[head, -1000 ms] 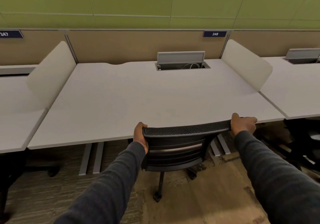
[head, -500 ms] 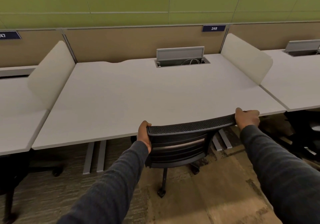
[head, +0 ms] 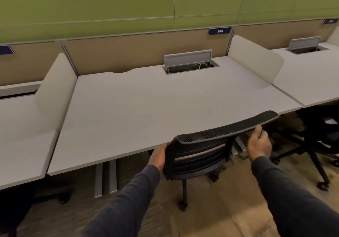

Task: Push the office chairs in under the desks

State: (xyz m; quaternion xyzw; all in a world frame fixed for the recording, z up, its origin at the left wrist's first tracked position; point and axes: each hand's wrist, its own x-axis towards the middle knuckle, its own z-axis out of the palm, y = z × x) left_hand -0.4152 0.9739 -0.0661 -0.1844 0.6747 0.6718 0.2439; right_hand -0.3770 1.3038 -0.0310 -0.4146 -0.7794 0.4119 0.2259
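A black mesh-backed office chair stands at the front edge of the white desk, with its top rim over the desk edge and its seat hidden beneath. The backrest is turned, its right end farther in. My left hand grips the left side of the backrest. Just below the top rim near its right end is my right hand. Its fingers are loosely curled, with only the fingertips touching the rim's underside and nothing wrapped around it.
A second black chair stands partly out from the desk on the right. Another desk adjoins on the left, with white dividers between desks. Grey desk legs stand under the middle desk. An open cable box sits at its back.
The chair has rolled farther in and swung, its right end going under first. My right hand has slipped off the backrest's right corner to below the rim. The view has shifted left.
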